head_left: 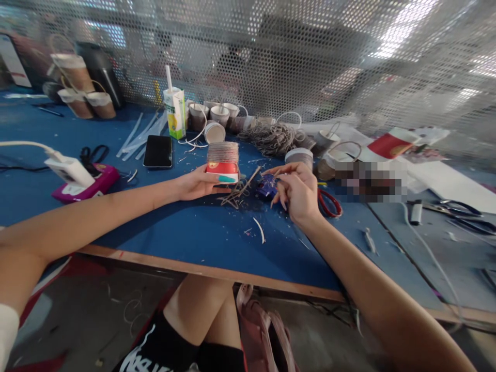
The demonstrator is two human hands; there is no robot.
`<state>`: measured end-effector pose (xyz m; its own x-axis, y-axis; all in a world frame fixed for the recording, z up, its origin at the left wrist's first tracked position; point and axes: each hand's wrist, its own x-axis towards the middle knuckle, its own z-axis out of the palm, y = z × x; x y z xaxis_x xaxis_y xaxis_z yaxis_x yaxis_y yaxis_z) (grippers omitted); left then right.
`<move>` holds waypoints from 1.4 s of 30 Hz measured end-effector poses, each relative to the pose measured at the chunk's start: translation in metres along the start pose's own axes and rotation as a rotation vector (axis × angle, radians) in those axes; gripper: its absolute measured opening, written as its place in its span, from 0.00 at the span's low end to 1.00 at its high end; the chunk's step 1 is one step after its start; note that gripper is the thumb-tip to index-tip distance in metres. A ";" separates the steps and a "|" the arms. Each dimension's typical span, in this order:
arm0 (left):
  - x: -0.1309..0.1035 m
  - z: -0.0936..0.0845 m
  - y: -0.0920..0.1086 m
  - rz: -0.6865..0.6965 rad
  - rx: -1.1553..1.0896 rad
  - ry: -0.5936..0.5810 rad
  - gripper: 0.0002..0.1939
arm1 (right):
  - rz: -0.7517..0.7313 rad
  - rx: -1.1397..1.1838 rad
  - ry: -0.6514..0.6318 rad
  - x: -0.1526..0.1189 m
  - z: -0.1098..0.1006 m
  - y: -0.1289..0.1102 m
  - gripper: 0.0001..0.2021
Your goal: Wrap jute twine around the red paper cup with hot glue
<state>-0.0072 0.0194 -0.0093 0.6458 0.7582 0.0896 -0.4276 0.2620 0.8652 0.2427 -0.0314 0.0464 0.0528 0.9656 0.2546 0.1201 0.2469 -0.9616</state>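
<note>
My left hand [197,183] is closed around a paper cup [222,166] with a red and white lower part and twine wound around its upper part. Loose twine ends [236,194] trail from the cup onto the blue table. To its right, my right hand [296,188] hovers with fingers bent and apart, nothing visible between them. Just behind its fingertips lies a blue object [266,187] flecked with white bits, partly hidden by the hand, its kind unclear. A twine-wrapped cup [299,156] stands beyond the right hand.
A twine heap [275,138] and several cups lie at the back, beside a drink carton [175,111]. Left are a phone [157,151] and a purple power strip [87,183]. Right are red-handled scissors [329,203], blue-handled scissors [461,211] and a pixelated patch. Perforated metal forms the back wall.
</note>
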 end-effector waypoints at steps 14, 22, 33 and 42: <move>0.000 0.004 0.000 -0.007 0.026 0.002 0.27 | 0.035 0.165 -0.544 -0.015 0.007 -0.004 0.11; -0.001 0.000 0.000 -0.015 0.000 -0.027 0.31 | 0.063 0.176 -0.218 -0.002 0.004 0.004 0.08; 0.001 0.005 -0.001 0.010 0.187 0.027 0.28 | -0.302 -0.032 -0.653 -0.020 0.005 0.005 0.07; -0.001 0.004 0.000 -0.008 0.113 0.019 0.28 | -0.215 0.026 -0.579 -0.016 0.005 0.006 0.08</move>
<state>-0.0052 0.0167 -0.0071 0.6361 0.7680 0.0743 -0.3479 0.1995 0.9161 0.2381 -0.0449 0.0358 -0.5172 0.7798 0.3527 0.0436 0.4356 -0.8991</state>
